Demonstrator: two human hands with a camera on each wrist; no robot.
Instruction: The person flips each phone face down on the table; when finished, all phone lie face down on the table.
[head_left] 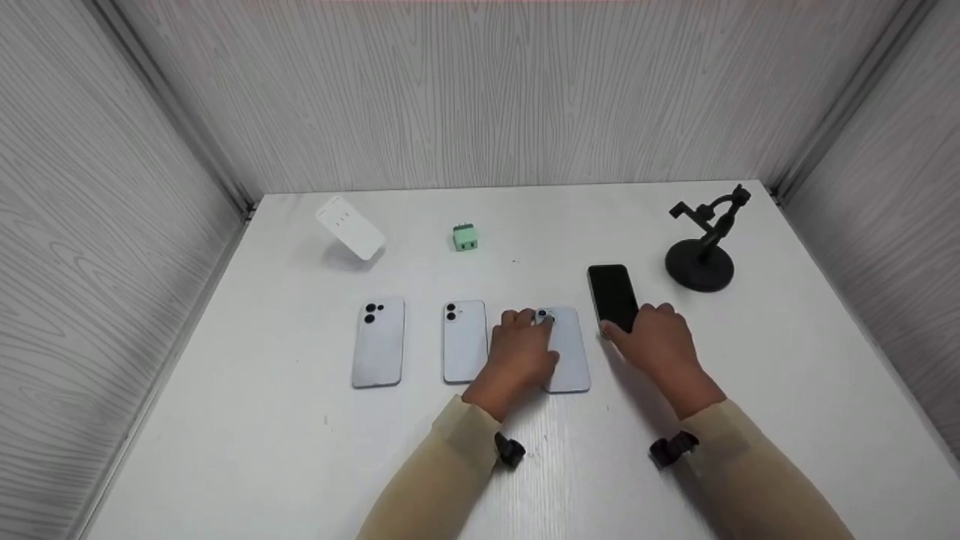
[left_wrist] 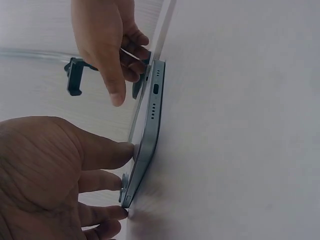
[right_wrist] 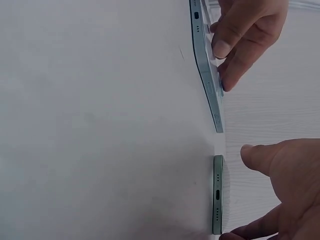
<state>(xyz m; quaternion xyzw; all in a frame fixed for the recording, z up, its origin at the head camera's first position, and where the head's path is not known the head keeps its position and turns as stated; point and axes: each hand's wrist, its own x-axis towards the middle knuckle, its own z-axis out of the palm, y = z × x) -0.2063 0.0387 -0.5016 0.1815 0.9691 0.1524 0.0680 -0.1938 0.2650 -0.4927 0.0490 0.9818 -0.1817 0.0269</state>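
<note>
My left hand rests on a pale phone that lies back up, fingers by its camera lenses. In the left wrist view, its extended thumb touches the back of that phone. My right hand is at the near end of a phone with a dark screen, which lies face up. In the right wrist view, the thumb stands off above this green-edged phone, while the other fingers are low beside its edge.
Two more pale phones, one in the middle and one farther left, lie back up on the white table. Behind them are a white slotted stand and a green charger plug. A black phone holder stands at the back right.
</note>
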